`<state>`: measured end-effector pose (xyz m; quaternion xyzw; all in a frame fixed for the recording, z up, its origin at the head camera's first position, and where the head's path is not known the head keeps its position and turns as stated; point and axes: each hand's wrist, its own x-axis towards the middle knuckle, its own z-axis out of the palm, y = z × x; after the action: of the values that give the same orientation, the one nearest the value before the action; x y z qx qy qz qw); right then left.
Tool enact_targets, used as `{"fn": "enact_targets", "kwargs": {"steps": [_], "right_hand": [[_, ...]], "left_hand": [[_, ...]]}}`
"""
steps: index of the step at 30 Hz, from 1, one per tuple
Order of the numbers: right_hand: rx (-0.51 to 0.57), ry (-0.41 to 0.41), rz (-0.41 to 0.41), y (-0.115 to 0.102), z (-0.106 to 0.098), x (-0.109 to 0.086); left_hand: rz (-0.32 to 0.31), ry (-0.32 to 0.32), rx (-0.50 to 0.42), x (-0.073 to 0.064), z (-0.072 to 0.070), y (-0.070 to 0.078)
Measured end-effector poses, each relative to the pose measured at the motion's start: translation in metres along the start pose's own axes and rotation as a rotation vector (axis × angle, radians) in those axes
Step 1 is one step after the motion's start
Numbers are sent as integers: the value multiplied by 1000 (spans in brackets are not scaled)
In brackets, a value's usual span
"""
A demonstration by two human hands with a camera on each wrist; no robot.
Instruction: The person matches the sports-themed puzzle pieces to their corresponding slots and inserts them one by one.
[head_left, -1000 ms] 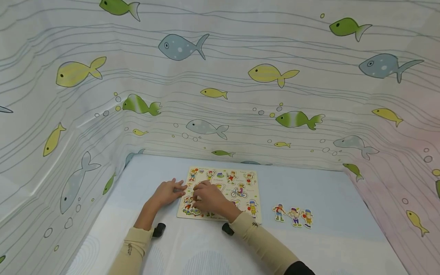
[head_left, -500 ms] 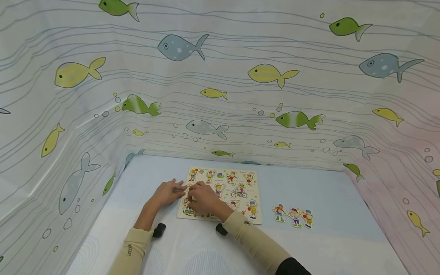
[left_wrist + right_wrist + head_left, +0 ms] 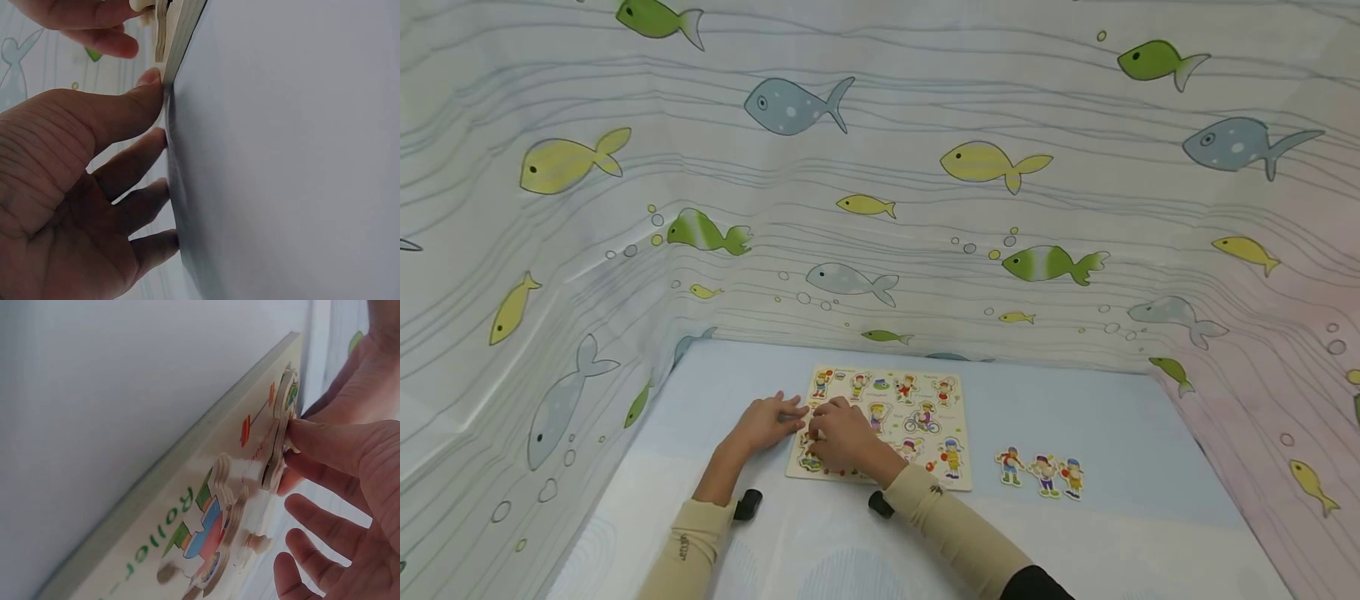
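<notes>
A cream wooden puzzle board [image 3: 957, 427] with printed sports figures lies flat on the table. Over its lower left part, my right hand [image 3: 844, 435] pinches a wooden puzzle piece [image 3: 282, 425] between thumb and index finger, right at the board's face. The other right fingers extend loosely in the right wrist view. My left hand [image 3: 767, 422] rests at the board's left edge, fingers spread and fairly straight. In the left wrist view its thumb [image 3: 134, 109] touches the board's edge [image 3: 186, 37]. From the head view, the right hand hides the pinched piece.
Three loose figure pieces lie in a row right of the board: one in red [image 3: 1011, 467], one in purple [image 3: 1045, 477] and one in yellow [image 3: 1072, 479]. A fish-patterned curtain [image 3: 910, 233] surrounds the pale blue table [image 3: 1120, 433].
My right hand has shifted slightly left across the board since a second ago, uncovering a figure near the middle; it has barely moved over the last half second. The left hand stays put.
</notes>
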<state>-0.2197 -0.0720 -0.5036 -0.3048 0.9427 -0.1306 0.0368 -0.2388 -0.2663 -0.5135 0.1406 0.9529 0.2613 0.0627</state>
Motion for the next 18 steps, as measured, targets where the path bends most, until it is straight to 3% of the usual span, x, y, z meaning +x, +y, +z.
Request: {"fn": "enact_targets", "kwargs": {"steps": [18], "right_hand": [[11, 52, 31, -4, 1, -2]], "left_hand": [[-1, 8, 4, 0, 1, 1]]}}
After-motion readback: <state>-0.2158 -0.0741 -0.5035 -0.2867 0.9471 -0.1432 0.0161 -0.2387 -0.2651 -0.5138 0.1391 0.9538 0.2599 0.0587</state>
